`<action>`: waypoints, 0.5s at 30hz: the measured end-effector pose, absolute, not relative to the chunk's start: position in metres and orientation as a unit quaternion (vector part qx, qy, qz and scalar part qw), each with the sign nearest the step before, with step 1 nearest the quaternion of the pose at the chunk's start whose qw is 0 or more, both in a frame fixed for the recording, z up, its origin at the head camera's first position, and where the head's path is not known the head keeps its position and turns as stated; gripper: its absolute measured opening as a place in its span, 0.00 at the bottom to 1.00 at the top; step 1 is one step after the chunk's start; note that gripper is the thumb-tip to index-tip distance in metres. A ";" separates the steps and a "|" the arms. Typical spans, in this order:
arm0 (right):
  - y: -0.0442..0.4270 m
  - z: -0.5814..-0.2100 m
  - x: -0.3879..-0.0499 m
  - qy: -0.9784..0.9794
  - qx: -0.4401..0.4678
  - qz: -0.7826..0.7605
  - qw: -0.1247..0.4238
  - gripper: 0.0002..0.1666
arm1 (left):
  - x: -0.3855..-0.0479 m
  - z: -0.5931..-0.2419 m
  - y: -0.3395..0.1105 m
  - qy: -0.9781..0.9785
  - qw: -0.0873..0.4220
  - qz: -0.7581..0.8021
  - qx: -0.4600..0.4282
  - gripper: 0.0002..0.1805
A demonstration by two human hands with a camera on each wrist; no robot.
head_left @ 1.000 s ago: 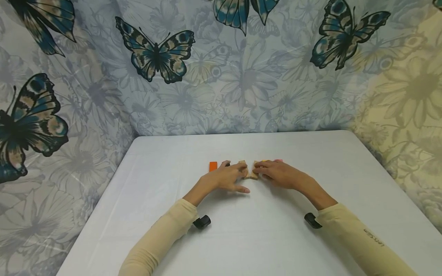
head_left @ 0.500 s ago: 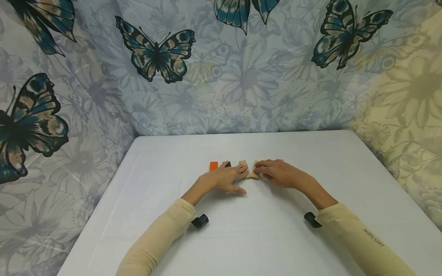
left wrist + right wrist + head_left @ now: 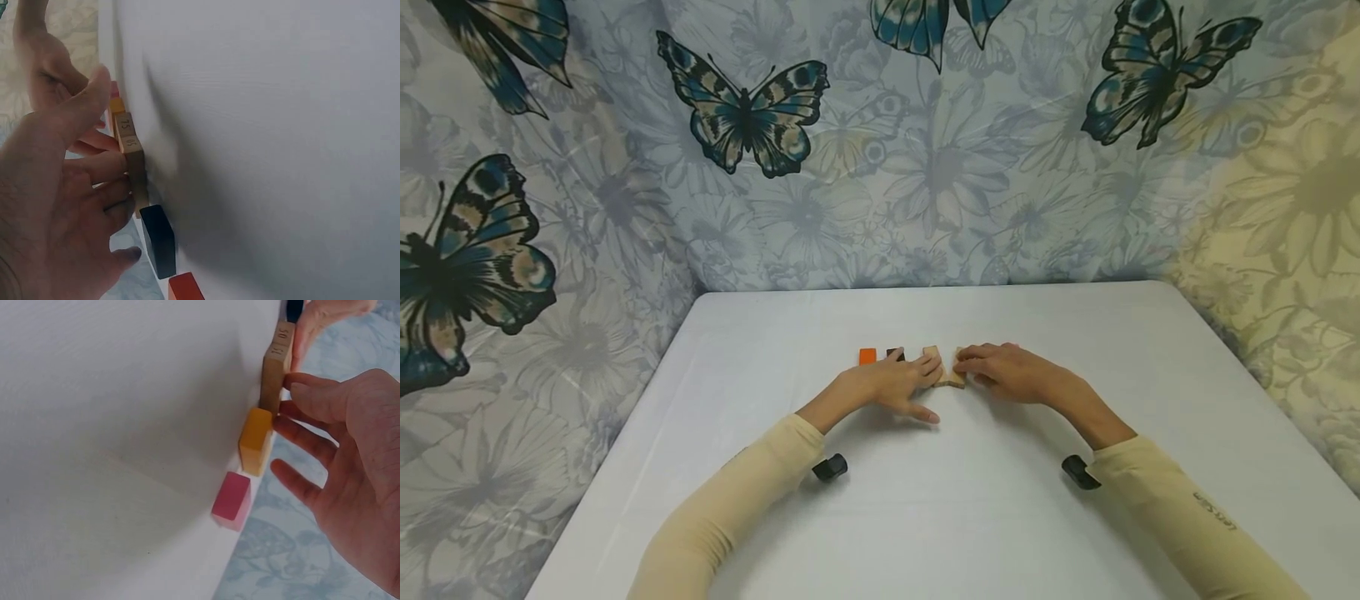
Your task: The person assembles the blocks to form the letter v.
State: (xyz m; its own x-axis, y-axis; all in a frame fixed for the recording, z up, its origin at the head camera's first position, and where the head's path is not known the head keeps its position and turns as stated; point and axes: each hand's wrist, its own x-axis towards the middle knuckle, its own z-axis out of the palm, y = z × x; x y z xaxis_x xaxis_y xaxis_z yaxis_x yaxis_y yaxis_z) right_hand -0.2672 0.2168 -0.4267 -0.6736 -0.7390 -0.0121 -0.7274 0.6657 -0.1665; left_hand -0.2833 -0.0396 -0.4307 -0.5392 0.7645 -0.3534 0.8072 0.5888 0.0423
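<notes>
Two pale wooden blocks with printed marks stand end to end, their near ends meeting at a slight angle in the head view. With its fingers reaching forward, my left hand (image 3: 898, 387) touches the left wooden block (image 3: 136, 164); its thumb sticks out apart from it. The fingertips of my right hand (image 3: 1018, 373) rest against the right wooden block (image 3: 273, 378), the fingers fairly straight. A black block (image 3: 159, 242) stands near the left hand's fingers. Beside the right hand is a yellow block (image 3: 255, 442). The hands partly cover the row in the head view.
An orange-red block (image 3: 867, 357) stands at the row's left end, and a pink block (image 3: 231, 500) at its right end. All stand on a white table (image 3: 887, 517). Behind it hangs a butterfly-patterned cloth (image 3: 940, 208). Each wrist bears a small black camera (image 3: 830, 468).
The left forearm has swung slightly outward to the left, and more of the black block shows beside the left hand. Both hands stay at the wooden blocks. The head view has shifted slightly.
</notes>
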 end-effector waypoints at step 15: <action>0.221 -0.421 -0.267 0.907 -0.413 -0.074 0.043 0.22 | -0.281 -0.428 -0.042 0.873 0.181 -0.046 0.451 0.53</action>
State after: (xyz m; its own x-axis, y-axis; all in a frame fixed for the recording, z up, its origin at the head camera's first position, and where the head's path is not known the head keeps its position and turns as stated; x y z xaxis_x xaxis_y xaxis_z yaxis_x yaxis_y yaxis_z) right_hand -0.2673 0.2211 -0.4213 -0.6555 -0.7550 -0.0167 -0.7425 0.6483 -0.1686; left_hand -0.2815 -0.0416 -0.4282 -0.5274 0.7710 -0.3570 0.8040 0.5887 0.0837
